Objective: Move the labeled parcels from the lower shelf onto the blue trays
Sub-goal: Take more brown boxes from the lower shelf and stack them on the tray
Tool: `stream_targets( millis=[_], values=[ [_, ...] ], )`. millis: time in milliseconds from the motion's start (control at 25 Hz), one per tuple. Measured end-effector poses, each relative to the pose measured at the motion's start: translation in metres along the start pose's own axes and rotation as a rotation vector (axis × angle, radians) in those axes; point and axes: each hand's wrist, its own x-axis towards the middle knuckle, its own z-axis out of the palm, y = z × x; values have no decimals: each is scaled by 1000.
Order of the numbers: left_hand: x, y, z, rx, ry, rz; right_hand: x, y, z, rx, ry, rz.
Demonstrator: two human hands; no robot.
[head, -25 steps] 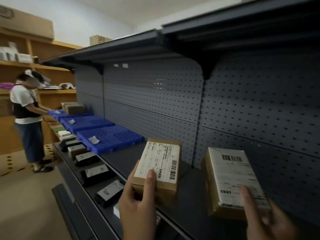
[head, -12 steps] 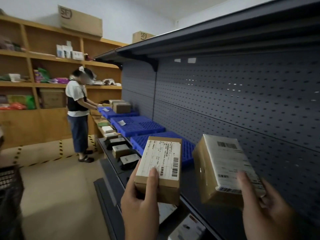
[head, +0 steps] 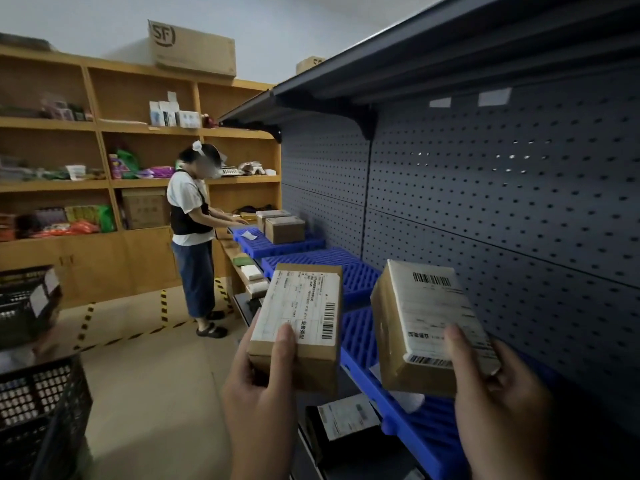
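Fingers (head: 285, 344) grip parcels (head: 298, 313) by near ends.

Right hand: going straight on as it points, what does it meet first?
Likely the nearest blue tray, under and beyond the parcel that the right hand holds; depth is unclear.

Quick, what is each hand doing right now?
Left hand: grips a labeled brown parcel, thumb on its label.
Right hand: grips a second labeled parcel, thumb on its label.
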Motion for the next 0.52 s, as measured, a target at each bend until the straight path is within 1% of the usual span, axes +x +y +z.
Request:
stream_targets(
  millis=[120,280,400,520],
  values=[
    [71,-26,-8,-14,-4,2,17,15,71,0,-19,-12],
    [198,-65,-30,-39,-7,-6,34,41,202,-21,-13,-68],
    [296,-85,-46,-24,-6,-21,50,55,295,-66,39,-44],
    [384,-100,-48,5,-6,-42,72,64,372,-117,47,-30]
  ],
)
